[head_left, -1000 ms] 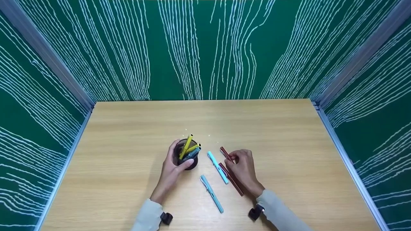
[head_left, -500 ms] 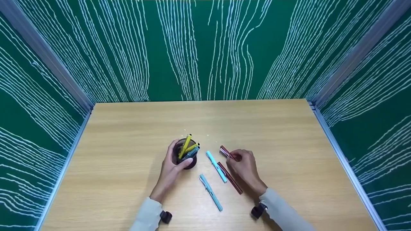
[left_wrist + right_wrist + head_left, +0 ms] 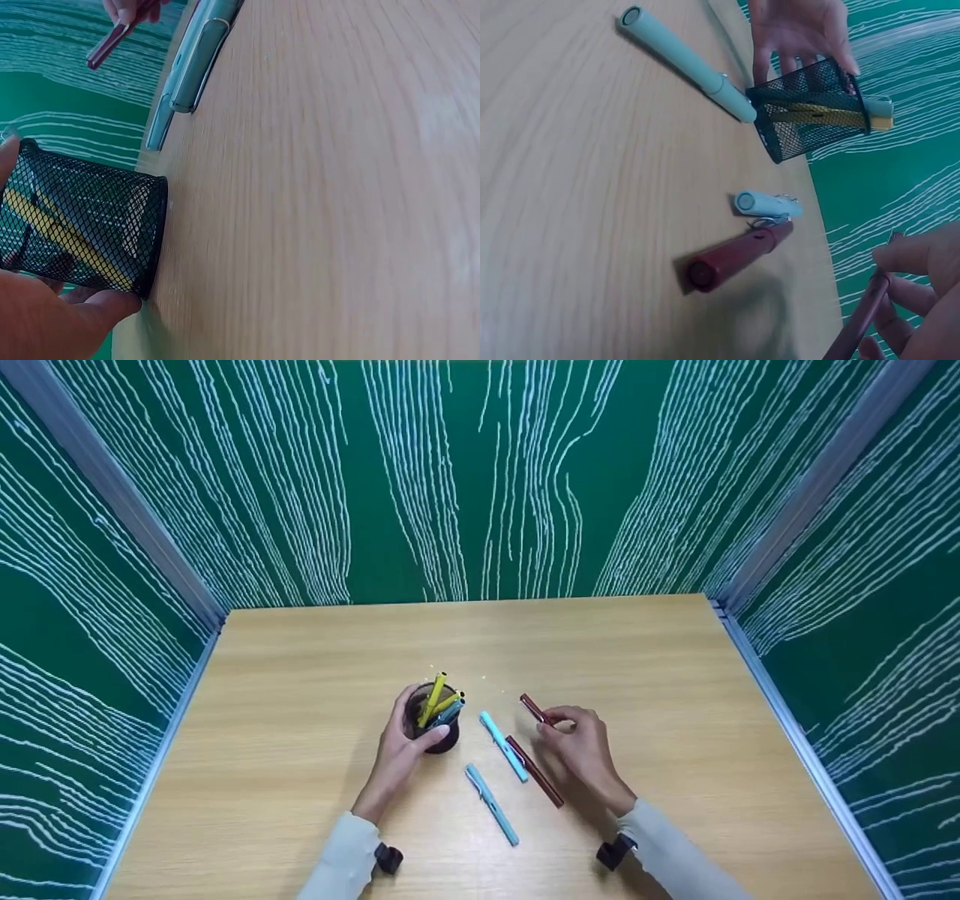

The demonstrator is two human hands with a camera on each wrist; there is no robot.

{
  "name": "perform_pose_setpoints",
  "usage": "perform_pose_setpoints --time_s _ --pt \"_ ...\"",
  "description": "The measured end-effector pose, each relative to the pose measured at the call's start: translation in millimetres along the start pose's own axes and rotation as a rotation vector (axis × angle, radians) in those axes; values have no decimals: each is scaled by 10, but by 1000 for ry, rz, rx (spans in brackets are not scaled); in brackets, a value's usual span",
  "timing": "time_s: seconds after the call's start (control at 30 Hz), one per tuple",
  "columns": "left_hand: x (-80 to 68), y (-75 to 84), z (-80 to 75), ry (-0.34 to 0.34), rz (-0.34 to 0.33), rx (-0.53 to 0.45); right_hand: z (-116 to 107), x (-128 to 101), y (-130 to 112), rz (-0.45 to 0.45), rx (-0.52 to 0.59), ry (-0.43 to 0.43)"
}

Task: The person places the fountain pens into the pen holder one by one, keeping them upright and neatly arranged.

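My left hand point(image 3: 403, 746) grips a black mesh pen cup point(image 3: 90, 217) from its left side, thumb across the near rim. Inside it lean yellow pens point(image 3: 433, 699) and a blue pen point(image 3: 448, 712). To the right, my right hand point(image 3: 581, 739) pinches a dark red pen point(image 3: 861, 319) between thumb and fingers, held above the table in the right wrist view. A second dark red pen point(image 3: 536, 772) lies just left of that hand, right beside a light blue pen point(image 3: 504, 746). Nearer to me lies a teal pen point(image 3: 491, 804).
The wooden table point(image 3: 300, 660) is bordered by green walls point(image 3: 517, 472) with pale wavy lines at the back and sides. Metal posts point(image 3: 817, 487) stand at the corners. Black cameras point(image 3: 616, 851) sit on both wrists.
The right hand has lifted the dark red pen off the table and moved slightly right with it. The left hand stays on the pen cup; the head view has shifted a little.
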State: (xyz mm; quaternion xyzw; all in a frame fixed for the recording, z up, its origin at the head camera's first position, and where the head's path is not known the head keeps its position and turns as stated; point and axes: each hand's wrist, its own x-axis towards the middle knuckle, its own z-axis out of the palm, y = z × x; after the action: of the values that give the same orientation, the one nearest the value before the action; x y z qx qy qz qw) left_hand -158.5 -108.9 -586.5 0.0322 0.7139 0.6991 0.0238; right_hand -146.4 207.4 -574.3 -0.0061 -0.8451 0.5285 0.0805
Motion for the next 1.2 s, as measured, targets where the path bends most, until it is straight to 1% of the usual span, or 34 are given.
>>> perform_pose_setpoints --time_s 0.2,0.4,0.47,0.53,0.63,0.7,0.83,0.93,1.03,1.2 --pt "5 25 9 10 3 31 -139 12 -31 -3 -30 24" --pt "89 27 35 3 21 35 -303 164 -66 25 -38 40" --pt "92 21 40 -1 18 41 -355 207 -93 30 -34 47" --pt "78 15 44 -8 16 19 -388 243 -114 32 -31 55" --pt "31 12 28 -5 4 -2 -400 274 -143 31 -24 57" --pt "-22 19 -10 -2 -4 -4 -373 278 -162 30 -17 58" --pt "-102 -1 -50 25 -23 40 -350 306 -182 21 -22 46" --pt "-139 -25 -34 40 -28 49 -366 312 -190 12 -37 49" --pt "-139 -25 -6 45 -25 39 -391 326 -200 6 -48 57" --pt "-61 -6 22 38 -9 43 -408 393 -254 -10 -41 69"
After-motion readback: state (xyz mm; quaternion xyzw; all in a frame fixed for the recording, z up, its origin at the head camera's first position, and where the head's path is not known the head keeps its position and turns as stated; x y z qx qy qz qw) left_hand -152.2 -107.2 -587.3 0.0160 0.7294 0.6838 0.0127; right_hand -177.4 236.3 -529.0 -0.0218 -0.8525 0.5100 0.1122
